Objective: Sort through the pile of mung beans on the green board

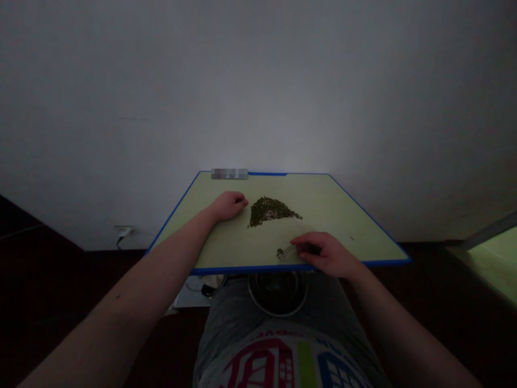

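Observation:
A pile of small green grains, perhaps mung beans [269, 211], is spread on the pale green tabletop [226, 242]. My left hand [231, 205] rests just left of the pile, its fingers curled in; whatever they might hold is hidden. Lower right, near the front edge, my right hand [323, 252] pinches a thin, clear, curved piece [287, 252] whose kind I cannot make out. Beside that piece's left end lies a small cluster of the grains [280, 251]. Below the table's front edge, a round metal bowl [278, 293] sits on my lap.
A blue rim [371, 220] edges the table, which stands against a white wall [258, 86]. A blurred label [229, 173] is at the far left edge. A plug with a cable [124, 234] is on the wall at left. One dark speck [352, 238] lies on the right.

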`<state>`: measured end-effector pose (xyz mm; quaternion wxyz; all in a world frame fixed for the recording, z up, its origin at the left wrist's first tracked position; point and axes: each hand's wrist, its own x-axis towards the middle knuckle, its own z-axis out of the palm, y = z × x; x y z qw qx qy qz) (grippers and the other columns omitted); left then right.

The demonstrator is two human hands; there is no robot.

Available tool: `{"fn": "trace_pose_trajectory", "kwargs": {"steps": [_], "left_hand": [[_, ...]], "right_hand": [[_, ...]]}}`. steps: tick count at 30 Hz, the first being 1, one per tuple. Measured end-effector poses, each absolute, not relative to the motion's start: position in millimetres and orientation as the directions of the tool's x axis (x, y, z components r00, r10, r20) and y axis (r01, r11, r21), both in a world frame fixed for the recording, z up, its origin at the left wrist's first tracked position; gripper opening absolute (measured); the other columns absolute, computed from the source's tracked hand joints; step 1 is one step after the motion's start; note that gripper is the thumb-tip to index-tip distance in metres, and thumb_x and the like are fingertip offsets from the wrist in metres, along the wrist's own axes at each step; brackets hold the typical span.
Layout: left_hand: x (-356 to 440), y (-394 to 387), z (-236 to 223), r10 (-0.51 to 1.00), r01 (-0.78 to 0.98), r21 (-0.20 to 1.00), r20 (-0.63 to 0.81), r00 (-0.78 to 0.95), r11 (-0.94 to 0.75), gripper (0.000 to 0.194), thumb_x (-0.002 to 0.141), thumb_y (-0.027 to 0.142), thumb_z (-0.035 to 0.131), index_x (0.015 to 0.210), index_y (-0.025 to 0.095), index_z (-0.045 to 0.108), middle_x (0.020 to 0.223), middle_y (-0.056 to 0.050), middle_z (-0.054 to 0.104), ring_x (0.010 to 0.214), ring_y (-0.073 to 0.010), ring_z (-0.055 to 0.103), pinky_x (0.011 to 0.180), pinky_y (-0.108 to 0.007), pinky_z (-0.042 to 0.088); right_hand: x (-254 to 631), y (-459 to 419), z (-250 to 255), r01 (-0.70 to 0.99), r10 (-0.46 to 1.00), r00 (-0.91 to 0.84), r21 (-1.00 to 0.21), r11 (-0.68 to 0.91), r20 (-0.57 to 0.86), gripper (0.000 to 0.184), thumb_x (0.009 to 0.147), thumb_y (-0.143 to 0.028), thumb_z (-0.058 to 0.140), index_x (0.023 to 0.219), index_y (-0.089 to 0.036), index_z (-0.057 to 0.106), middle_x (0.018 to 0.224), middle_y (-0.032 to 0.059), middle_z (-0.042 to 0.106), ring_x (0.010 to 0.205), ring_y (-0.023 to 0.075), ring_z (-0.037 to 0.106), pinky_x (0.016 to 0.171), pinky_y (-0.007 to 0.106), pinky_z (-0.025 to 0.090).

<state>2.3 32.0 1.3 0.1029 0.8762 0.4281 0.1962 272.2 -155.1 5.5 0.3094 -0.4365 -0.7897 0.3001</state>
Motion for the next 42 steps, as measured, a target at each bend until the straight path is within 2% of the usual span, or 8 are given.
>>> {"fn": "trace_pose_trajectory", "kwargs": {"steps": [6,12,16,24,35,42], "left_hand": [[2.5,31.7,2.0,0.781,0.701,0.346,0.265,0.565,-0.624,0.034,0.078,0.041,0.040,0.070,0.015,0.060,0.061,-0.001,0.054,0.057,-0.0108,0.045,0.054,-0.023,0.029],[2.3,30.4,2.9,0.786,0.708,0.342,0.261,0.560,-0.618,0.035,0.078,0.042,0.039,0.070,0.015,0.060,0.062,-0.002,0.055,0.057,-0.0114,0.045,0.054,-0.024,0.030],[2.5,31.0,2.7,0.784,0.711,0.330,0.258,0.564,-0.620,0.036,0.078,0.042,0.039,0.071,0.015,0.061,0.063,-0.002,0.056,0.058,-0.0120,0.046,0.055,-0.024,0.030],[2.8,31.8,2.1,0.785,0.714,0.327,0.261,0.562,-0.620,0.035,0.079,0.041,0.039,0.071,0.015,0.060,0.062,-0.002,0.056,0.058,-0.0119,0.045,0.056,-0.024,0.030],[2.3,30.4,2.5,0.788,0.708,0.344,0.257,0.560,-0.616,0.035,0.078,0.042,0.039,0.070,0.015,0.060,0.061,-0.002,0.054,0.057,-0.0118,0.044,0.055,-0.025,0.030],[2.7,30.0,2.9,0.793,0.709,0.354,0.260,0.552,-0.610,0.036,0.077,0.044,0.039,0.071,0.015,0.061,0.061,-0.002,0.056,0.057,-0.0119,0.045,0.054,-0.024,0.030]], "right_hand": [[274.8,-156.4,2.8,0.502,0.885,-0.403,-0.753,0.425,0.232,0.030,0.075,-0.020,0.055,0.104,-0.020,0.058,0.082,0.0028,0.061,0.072,0.0127,0.056,0.066,0.025,0.045],[273.1,-154.9,4.8,0.562,0.901,-0.349,-0.712,0.421,0.258,0.029,0.077,-0.021,0.053,0.106,-0.019,0.058,0.082,0.0037,0.061,0.075,0.0141,0.056,0.068,0.027,0.046],[272.3,-151.7,4.5,0.569,0.890,-0.377,-0.693,0.441,0.257,0.031,0.077,-0.022,0.052,0.107,-0.020,0.057,0.084,0.0038,0.061,0.076,0.0147,0.056,0.070,0.028,0.045],[269.9,-153.2,5.0,0.520,0.878,-0.424,-0.734,0.437,0.222,0.032,0.076,-0.021,0.054,0.107,-0.020,0.058,0.088,0.0036,0.063,0.076,0.0132,0.057,0.069,0.026,0.046],[273.9,-155.8,2.7,0.515,0.876,-0.410,-0.728,0.453,0.254,0.031,0.075,-0.021,0.055,0.106,-0.021,0.059,0.087,0.0036,0.062,0.076,0.0139,0.058,0.070,0.027,0.046],[270.4,-152.9,4.5,0.582,0.899,-0.335,-0.688,0.432,0.281,0.031,0.077,-0.021,0.052,0.108,-0.020,0.057,0.084,0.0039,0.062,0.076,0.0146,0.057,0.069,0.028,0.046]]}}
